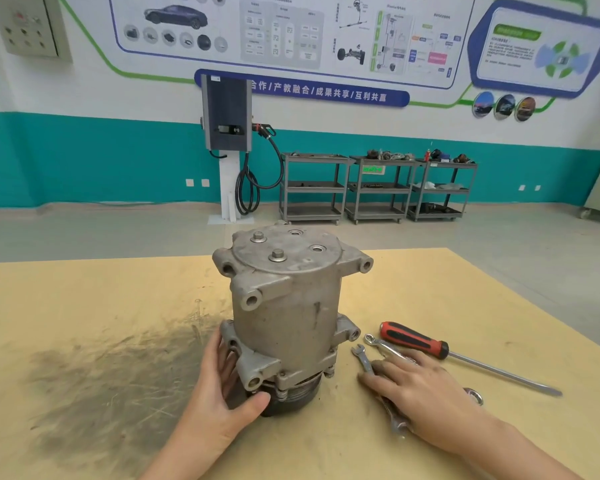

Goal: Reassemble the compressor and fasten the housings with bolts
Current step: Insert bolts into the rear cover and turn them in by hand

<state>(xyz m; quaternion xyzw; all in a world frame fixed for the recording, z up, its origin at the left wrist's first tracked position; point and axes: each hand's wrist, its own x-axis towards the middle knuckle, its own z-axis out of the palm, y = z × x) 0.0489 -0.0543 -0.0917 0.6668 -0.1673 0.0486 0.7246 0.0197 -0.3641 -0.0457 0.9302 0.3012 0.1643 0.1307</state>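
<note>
The grey aluminium compressor (286,313) stands upright on its dark pulley end in the middle of the wooden table (84,306). Two bolts (268,245) stick up from its top cover, beside two open holes. My left hand (219,386) holds the compressor's lower left side, thumb against the pulley and fingers behind the housing. My right hand (420,393) lies flat with straight fingers on two combination wrenches (364,358) to the right of the compressor. A red-and-black screwdriver (440,351) lies just beyond the wrenches.
A dark greasy smear (111,386) covers the table's left part. The table's right edge runs diagonally near the screwdriver tip. Beyond the table are a charging post (226,133) and three grey shelf carts (378,188) by the wall.
</note>
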